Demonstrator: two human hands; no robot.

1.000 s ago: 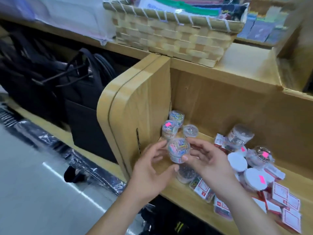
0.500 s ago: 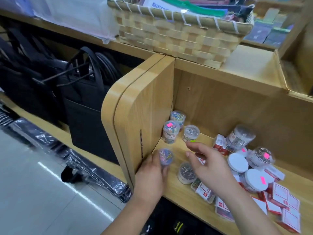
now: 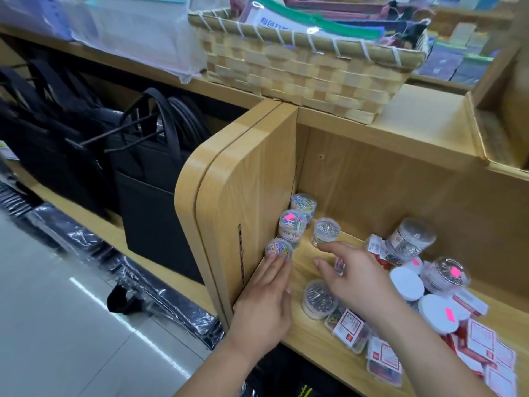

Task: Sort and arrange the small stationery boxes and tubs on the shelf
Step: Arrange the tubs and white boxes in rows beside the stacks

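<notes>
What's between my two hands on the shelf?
In the head view, a clear tub of silver clips stands between the left hand and right hand.

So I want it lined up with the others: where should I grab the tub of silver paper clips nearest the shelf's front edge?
Probably pinch the tub of silver paper clips across its round wall, under the lid, from above and its left. It stands upright; bare shelf lies on that side, small flat boxes crowd its right.
</notes>
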